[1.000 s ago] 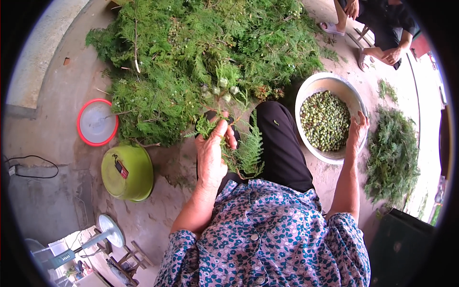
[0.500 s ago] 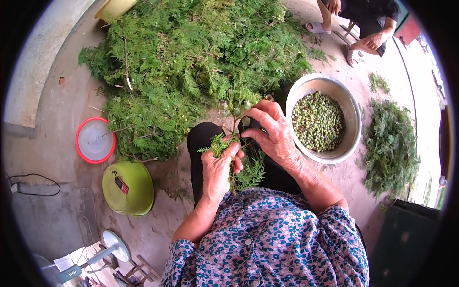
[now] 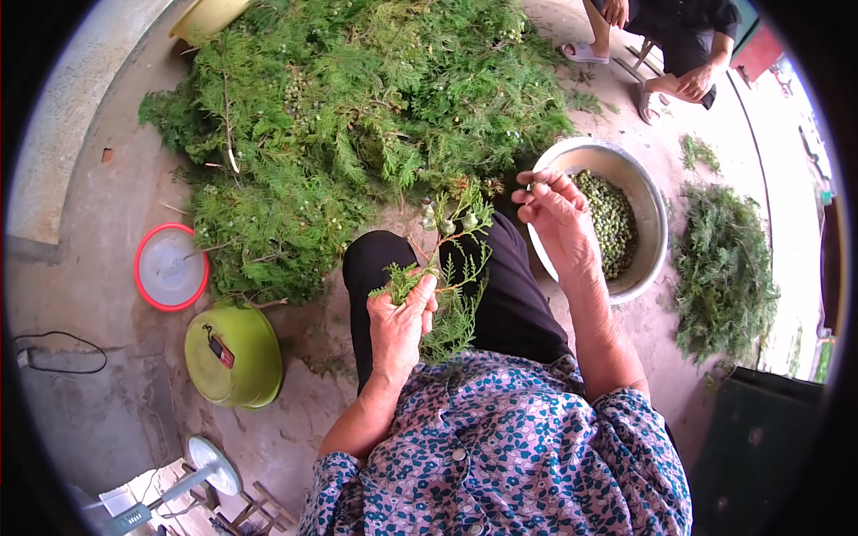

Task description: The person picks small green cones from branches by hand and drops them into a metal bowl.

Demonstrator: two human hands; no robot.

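My left hand (image 3: 398, 322) is closed around the stem of a leafy evergreen sprig (image 3: 460, 299), holding it over my lap. Several small pale-green cones (image 3: 447, 226) sit near the sprig's upper end. My right hand (image 3: 567, 223) is raised over the left side of a wide metal basin (image 3: 659, 246), its thumb and fingers pinched together. A tiny pale bit shows at these fingertips, too small to name. Loose green and brownish cones (image 3: 617, 223) lie in the basin, partly hidden by my right hand and wrist.
A large heap of cut evergreen branches (image 3: 349, 116) spreads ahead. To the left are a red-rimmed round plastic piece (image 3: 140, 268) and an upturned green basin (image 3: 223, 371) with a small device on it. A smaller branch pile (image 3: 726, 268) lies right, and a seated person (image 3: 693, 62) is beyond.
My right hand has left the sprig and moved right to the metal basin, fingers pinched. My left hand keeps hold of the sprig. The view has shifted slightly.
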